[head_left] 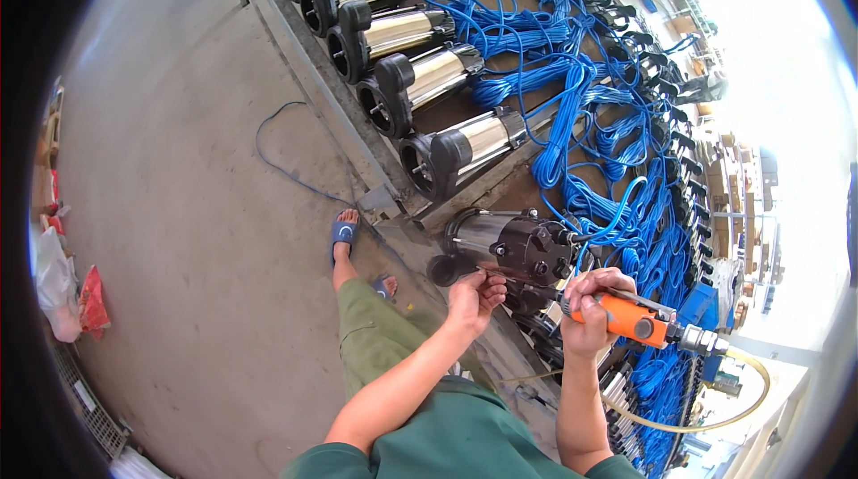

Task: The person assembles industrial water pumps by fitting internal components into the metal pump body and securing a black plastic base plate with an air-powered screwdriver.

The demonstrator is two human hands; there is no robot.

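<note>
A steel-and-black pump (514,243) lies on its side at the near end of the bench, its black bolted end toward the right. My right hand (597,302) is wrapped round an orange air screwdriver (636,318), whose nose points left at the pump's lower side. From its back end a yellowish air hose (760,381) loops down. My left hand (478,298) is closed in a pinch against the pump's near side, beside a round black cap (444,270). Whatever sits between those fingertips is too small to make out.
Several similar pumps (433,77) lie in a row along the metal bench edge (308,86). Bundles of blue cable (563,113) cover the middle, with another row of pumps beyond. A thin cable (268,139) trails on the floor; bags (58,287) lie far left.
</note>
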